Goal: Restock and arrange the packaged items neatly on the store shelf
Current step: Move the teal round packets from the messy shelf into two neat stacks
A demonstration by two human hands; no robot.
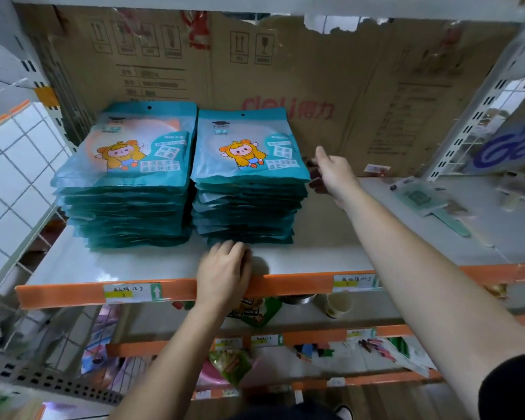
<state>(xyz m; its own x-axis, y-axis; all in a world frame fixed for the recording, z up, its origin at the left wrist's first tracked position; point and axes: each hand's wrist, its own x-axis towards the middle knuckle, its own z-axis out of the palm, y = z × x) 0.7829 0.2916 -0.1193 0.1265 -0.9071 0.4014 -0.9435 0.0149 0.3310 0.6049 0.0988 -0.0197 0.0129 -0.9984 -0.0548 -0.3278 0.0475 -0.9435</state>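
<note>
Two tall stacks of teal packaged items with a cartoon figure lie side by side on the grey shelf (331,256): the left stack (128,183) and the right stack (249,177). My left hand (225,274) rests on the shelf's front edge, its bent fingers touching the bottom front of the right stack. My right hand (334,174) reaches in from the right, thumb up, with its fingers against the upper right side of the right stack. Its fingertips are in shadow, and neither hand holds a package.
A brown cardboard sheet (285,71) backs the shelf. A loose pale green packet (422,198) lies at the right end of the shelf. An orange price rail (73,294) fronts the shelf. Lower shelves hold mixed goods and a paper cup (337,304). A wire grid (15,165) closes off the left side.
</note>
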